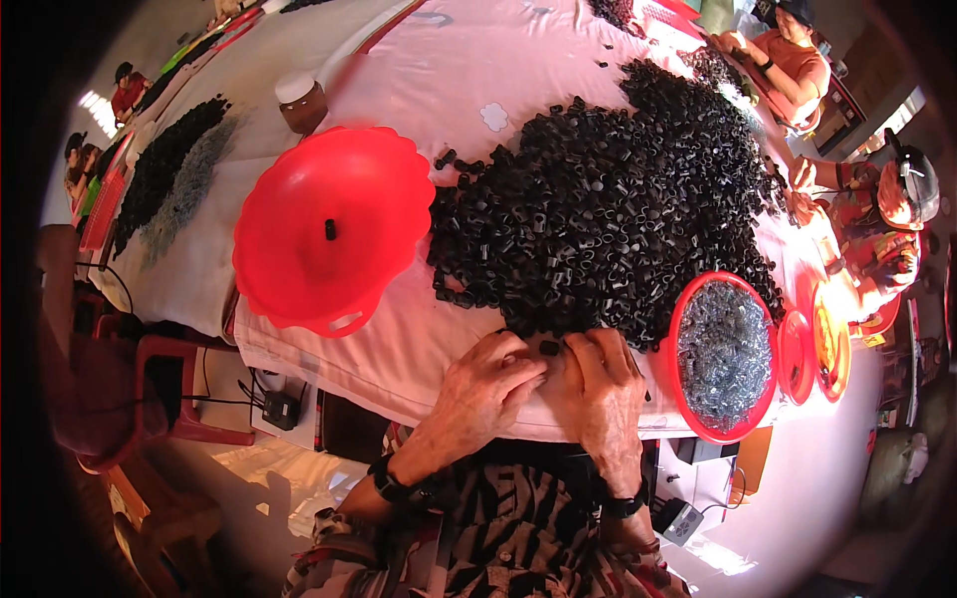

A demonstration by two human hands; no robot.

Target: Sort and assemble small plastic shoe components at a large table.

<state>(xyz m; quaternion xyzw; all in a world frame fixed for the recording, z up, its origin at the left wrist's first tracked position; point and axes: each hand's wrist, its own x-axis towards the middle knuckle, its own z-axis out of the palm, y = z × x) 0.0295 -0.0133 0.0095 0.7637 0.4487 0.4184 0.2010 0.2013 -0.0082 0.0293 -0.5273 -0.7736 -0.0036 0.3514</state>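
Note:
My left hand (485, 387) is closed at the front edge of the table, thumb and fingertips pressed together. Close beside it, my right hand (606, 389) has its fingers curled down and closed. What either pinches, if anything, is too small or hidden to name. Between the two hands shows a small black plastic piece (548, 348); whether it is held or lying there I cannot tell. Just beyond my fingers spreads a large heap of short black tubular plastic pieces (598, 219). To the left, a red scalloped bowl (289, 194) contains a single black piece (330, 229).
Right of my hands stands a red-rimmed basin (674, 349) filled with small shiny clear-grey parts (723, 349). Beyond it are a small red dish (796, 356) and a yellow-orange one (829, 344). A brown jar (302, 105) stands behind the bowl. Other people sit along the right side.

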